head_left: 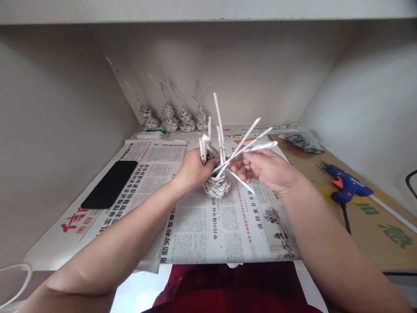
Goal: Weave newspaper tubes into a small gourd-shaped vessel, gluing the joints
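The small woven paper body (pixel 216 188) is between your two hands, around the middle of the tabletop, and it lies nearer to your left hand (pixel 195 171), which is clamped on its left side with the thumb at the open mouth. The body is short and round and it seems to be about upright, so its axis points up, while the loose paper tubes (pixel 250 148) rise out of the mouth, some almost straight and several fanned to the right. Exactly on this right side is your right hand (pixel 265 167), apart from the left one, with curled fingers among the leaning tubes; I cannot tell if they pinch one tube or only touch it. Under your work a sheet of newspaper (pixel 195 234) reaches the front edge of the tabletop. Toward the left edge a black phone (pixel 110 184) lies on the paper, and near the back left corner four woven gourd shapes (pixel 169 124) stand in a row against the back wall (pixel 234 78). Along the right edge there is cardboard (pixel 368 234), which carries a blue glue gun (pixel 350 187) and, toward the back right corner, a small grey bundle (pixel 302 142). Walls close the space at both sides, and a white ledge (pixel 208 9) crosses above
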`<state>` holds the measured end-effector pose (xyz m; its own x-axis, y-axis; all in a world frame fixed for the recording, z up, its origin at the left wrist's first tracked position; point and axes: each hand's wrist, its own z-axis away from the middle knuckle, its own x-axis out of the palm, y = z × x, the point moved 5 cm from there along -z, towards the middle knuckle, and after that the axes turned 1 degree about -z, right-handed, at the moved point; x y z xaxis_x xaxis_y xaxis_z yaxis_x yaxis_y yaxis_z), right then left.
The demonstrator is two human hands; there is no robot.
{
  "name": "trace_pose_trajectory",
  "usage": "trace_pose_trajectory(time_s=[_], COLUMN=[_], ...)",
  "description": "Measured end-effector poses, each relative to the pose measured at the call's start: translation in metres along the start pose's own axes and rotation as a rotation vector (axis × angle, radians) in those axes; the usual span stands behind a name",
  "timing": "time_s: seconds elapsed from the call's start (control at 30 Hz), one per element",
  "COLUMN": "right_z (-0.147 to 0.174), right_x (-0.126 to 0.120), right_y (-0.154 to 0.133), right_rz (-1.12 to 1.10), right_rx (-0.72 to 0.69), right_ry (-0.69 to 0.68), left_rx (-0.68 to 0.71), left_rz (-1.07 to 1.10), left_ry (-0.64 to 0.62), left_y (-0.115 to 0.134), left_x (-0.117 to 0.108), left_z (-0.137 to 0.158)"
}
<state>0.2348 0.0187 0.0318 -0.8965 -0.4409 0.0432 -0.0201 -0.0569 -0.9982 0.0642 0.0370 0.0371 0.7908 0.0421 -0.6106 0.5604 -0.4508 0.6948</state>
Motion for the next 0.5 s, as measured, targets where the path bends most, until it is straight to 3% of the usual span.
trace_pose_trajectory(time_s=[0.23,0.5], right_z=[-0.001,-0.003], right_x=[0.013,0.011], right_y=[-0.005,-0.002], right_rz=[0.520,0.523], right_rx=[-0.218,-0.277], right_ry=[0.104,0.268], left_rx=[-0.120,-0.084], left_rz=[0.105,0.353], left_ry=[-0.019,-0.146], left_y=[-0.011,-0.010], left_x=[0.005,0.013], left_z=[-0.003,-0.004])
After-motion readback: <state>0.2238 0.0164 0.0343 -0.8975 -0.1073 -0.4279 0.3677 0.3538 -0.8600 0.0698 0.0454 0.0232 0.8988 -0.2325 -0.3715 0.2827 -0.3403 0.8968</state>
